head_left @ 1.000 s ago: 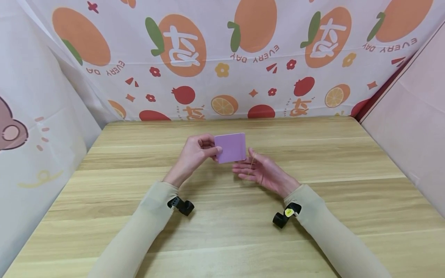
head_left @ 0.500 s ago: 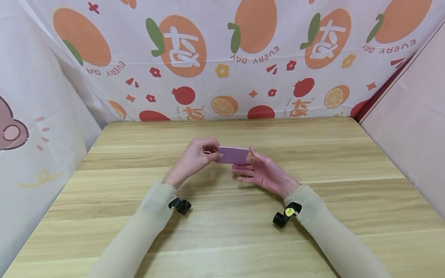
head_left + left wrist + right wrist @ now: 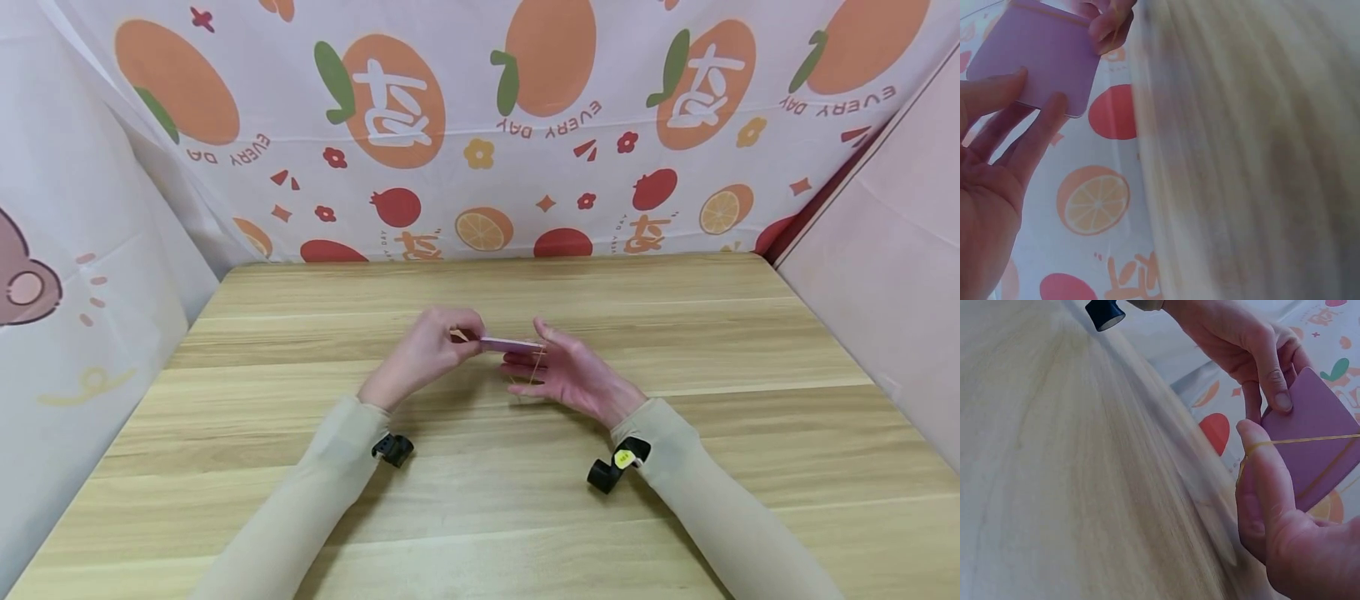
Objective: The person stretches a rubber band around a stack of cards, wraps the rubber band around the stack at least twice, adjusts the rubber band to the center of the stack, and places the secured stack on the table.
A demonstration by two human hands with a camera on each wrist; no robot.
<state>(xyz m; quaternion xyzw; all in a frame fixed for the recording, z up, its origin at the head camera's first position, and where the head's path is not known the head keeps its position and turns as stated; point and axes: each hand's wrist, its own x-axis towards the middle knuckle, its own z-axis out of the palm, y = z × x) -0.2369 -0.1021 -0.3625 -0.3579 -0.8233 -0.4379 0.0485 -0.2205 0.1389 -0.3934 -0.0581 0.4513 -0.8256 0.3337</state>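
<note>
We see a purple card [image 3: 512, 343], square with rounded corners, held above the middle of the wooden table [image 3: 480, 500], between the two hands; from the head view it lies nearly edge-on, so only a thin pink-purple strip shows there. Our left hand [image 3: 423, 354] pinches its left edge, the thumb on one face and curled fingers behind, as the right wrist view shows plainly [image 3: 1260, 353]; in the left wrist view the fingers [image 3: 1041, 134] lie along the card [image 3: 1038, 59], and the far corner of it is cut off by the frame's top. A thin yellow rubber band [image 3: 1300, 440] runs taut across the card's face [image 3: 1316, 434] and loops round a finger of our right hand [image 3: 562, 371], whose fingers are spread and only loosely bent, pinching nothing; the rest of that loop is hidden behind the hand and card, and in the head view the band [image 3: 542, 360] is a faint line that we can barely make out. Both wrist views blur the table heavily. Behind the table hangs a fruit-print cloth [image 3: 480, 125], with a pale pink panel [image 3: 885, 250] at the right.
</note>
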